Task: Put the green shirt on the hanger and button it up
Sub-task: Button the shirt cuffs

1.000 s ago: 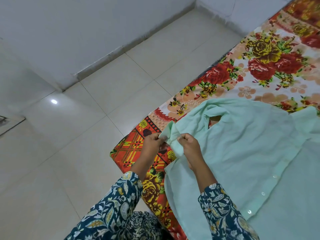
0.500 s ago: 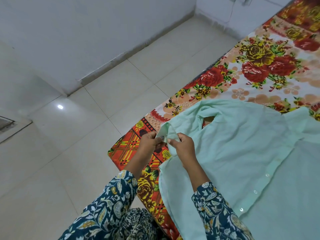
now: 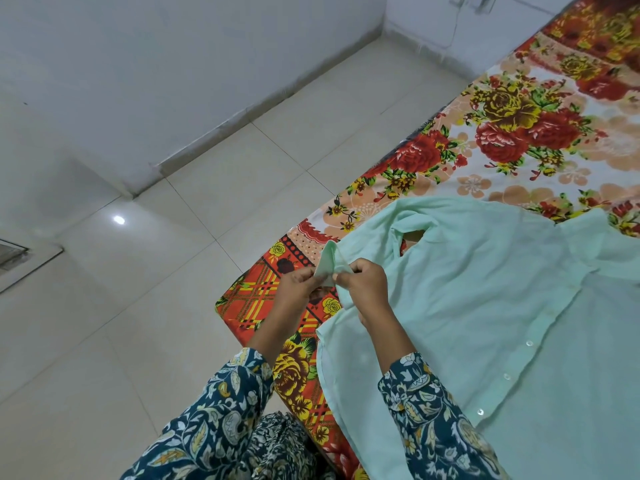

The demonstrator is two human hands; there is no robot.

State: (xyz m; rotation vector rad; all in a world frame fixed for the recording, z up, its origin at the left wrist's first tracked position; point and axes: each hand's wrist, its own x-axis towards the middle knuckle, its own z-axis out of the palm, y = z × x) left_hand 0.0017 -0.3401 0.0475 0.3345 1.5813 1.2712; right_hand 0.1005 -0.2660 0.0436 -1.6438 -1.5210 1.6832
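Note:
The pale green shirt (image 3: 467,306) lies spread on a floral bedsheet, its white-button placket running down toward the lower right. Its collar end sticks out over the bed's near-left corner. My left hand (image 3: 294,289) pinches the collar tip (image 3: 329,265) from the left. My right hand (image 3: 367,285) pinches the same piece of fabric from the right, thumbs nearly touching. A small opening (image 3: 410,237) in the shirt shows the sheet beneath. No hanger is visible.
The bed with its red and yellow flowered sheet (image 3: 519,133) fills the right side; its corner (image 3: 228,303) is just left of my hands. Cream floor tiles (image 3: 173,271) and white walls lie to the left and behind.
The camera view shifted slightly; both hands stay at the collar end, which now stands a little more upright between my fingers. The shirt body has not moved.

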